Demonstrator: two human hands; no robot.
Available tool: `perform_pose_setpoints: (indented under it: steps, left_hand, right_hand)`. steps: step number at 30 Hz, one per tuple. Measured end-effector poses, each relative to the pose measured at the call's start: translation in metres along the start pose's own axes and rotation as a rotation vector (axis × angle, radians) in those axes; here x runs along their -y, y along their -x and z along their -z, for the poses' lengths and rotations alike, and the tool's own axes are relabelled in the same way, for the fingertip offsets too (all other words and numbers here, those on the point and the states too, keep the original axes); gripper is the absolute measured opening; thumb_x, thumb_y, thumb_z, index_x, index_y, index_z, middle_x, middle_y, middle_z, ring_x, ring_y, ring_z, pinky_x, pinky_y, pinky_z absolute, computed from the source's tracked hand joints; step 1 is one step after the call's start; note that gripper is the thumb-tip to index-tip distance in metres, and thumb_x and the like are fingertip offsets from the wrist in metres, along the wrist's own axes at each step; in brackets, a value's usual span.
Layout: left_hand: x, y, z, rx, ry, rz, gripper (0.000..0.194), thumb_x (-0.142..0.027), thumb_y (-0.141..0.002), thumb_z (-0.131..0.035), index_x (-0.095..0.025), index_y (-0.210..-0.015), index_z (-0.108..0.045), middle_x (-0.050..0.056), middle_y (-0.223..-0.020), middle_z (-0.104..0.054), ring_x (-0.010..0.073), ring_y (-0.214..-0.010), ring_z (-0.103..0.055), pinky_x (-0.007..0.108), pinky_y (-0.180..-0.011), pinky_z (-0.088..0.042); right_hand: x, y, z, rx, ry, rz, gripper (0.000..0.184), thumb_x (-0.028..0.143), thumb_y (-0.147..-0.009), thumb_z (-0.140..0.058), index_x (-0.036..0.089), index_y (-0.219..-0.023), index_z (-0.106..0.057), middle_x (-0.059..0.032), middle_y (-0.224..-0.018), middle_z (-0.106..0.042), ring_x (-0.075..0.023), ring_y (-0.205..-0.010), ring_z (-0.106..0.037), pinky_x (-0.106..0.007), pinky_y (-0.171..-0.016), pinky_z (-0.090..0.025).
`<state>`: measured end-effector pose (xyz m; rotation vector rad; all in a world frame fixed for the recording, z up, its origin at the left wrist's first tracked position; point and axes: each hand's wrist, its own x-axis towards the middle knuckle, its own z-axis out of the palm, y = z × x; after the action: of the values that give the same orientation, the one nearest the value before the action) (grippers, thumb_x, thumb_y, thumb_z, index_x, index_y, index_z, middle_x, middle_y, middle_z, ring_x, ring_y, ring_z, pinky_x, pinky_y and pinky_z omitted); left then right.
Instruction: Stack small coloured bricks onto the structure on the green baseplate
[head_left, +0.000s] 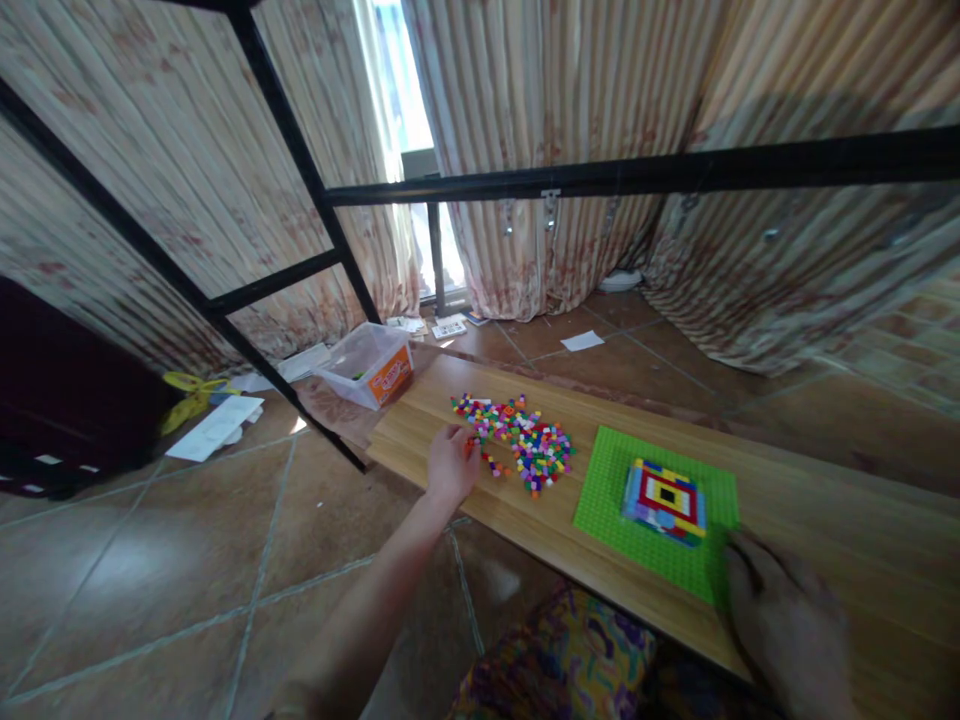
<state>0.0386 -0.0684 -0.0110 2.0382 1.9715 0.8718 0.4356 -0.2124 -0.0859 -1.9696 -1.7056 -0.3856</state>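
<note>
Right hand: the right hand point(787, 610) is at the right edge of the green baseplate point(600, 490), blurred; I cannot tell if its fingers are spread or pressed together, or if it grips the edge.
Green baseplate: it is flat and studded, and it lies on the wooden top.
Brick build: the brick build point(664, 500) stands on the baseplate, with a green margin all around. It is a raised block, made like frames inside frames: dark centre, then yellow, white and red, and an outer border mixing blue, light blue and yellow.
Left hand: the left hand point(452, 462) is to the left of the baseplate, at the border of the loose bricks. Its fingers are bent inward, with orange at the tips; I cannot tell if they are pinching a piece.
Loose bricks: the loose bricks point(541, 455) spread to the left of the baseplate in many bright colours, very small.
Wooden top: the wooden top point(810, 490) is long, narrow and light brown, reaching past the baseplate on both sides.
Plastic box: the clear plastic box point(391, 375), with an orange label, is far left of the baseplate.
Floor: brown tiles point(187, 580); a white sheet point(583, 341) lies beyond the baseplate.
Back: a black metal frame point(600, 180) crosses beyond the baseplate, before striped, flowered curtains point(510, 90).
</note>
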Motion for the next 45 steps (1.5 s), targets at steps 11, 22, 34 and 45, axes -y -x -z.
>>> perform_pose_setpoints:
  steps: [11,22,34,45]
  left_hand:
    - [-0.027,-0.023,-0.021,0.074,-0.256,-0.036,0.010,-0.021,-0.087,-0.058,-0.017,-0.086,-0.067,0.013,-0.108,-0.063,0.0268,-0.106,-0.055,0.041,-0.092,-0.043]
    - [-0.089,0.038,-0.024,0.162,0.144,-0.469,0.008,-0.018,-0.086,-0.062,-0.022,-0.089,-0.069,0.005,-0.107,-0.065,0.0218,-0.103,-0.057,0.037,-0.093,-0.044]
    - [-0.177,0.059,-0.071,0.203,0.239,-0.767,0.014,-0.024,-0.092,-0.060,-0.024,-0.086,-0.073,0.002,-0.098,-0.068,0.0182,-0.093,-0.056,0.039,-0.089,-0.038]
    - [-0.177,0.056,-0.084,0.181,0.196,-0.856,0.017,-0.023,-0.092,-0.058,-0.023,-0.083,-0.072,0.001,-0.096,-0.070,0.0180,-0.092,-0.056,0.039,-0.089,-0.037]
  right_hand:
    - [0.002,-0.001,0.001,0.024,0.093,0.018,0.038,0.037,-0.095,-0.039,0.016,-0.108,-0.068,-0.0148,-0.107,-0.069,-0.0297,-0.096,-0.060,-0.045,-0.087,-0.044]
    - [0.027,-0.011,0.014,0.051,0.022,-0.124,0.034,0.032,-0.097,-0.042,0.016,-0.112,-0.068,-0.0122,-0.113,-0.066,-0.0243,-0.100,-0.055,-0.039,-0.088,-0.043]
    - [0.035,-0.014,0.018,0.048,-0.064,-0.201,0.031,0.032,-0.097,-0.045,0.019,-0.112,-0.068,-0.0110,-0.115,-0.064,-0.0247,-0.102,-0.052,-0.039,-0.088,-0.041]
    - [0.037,-0.016,0.022,0.063,-0.066,-0.219,0.033,0.032,-0.098,-0.043,0.018,-0.112,-0.069,-0.0113,-0.115,-0.064,-0.0243,-0.099,-0.051,-0.038,-0.087,-0.040]
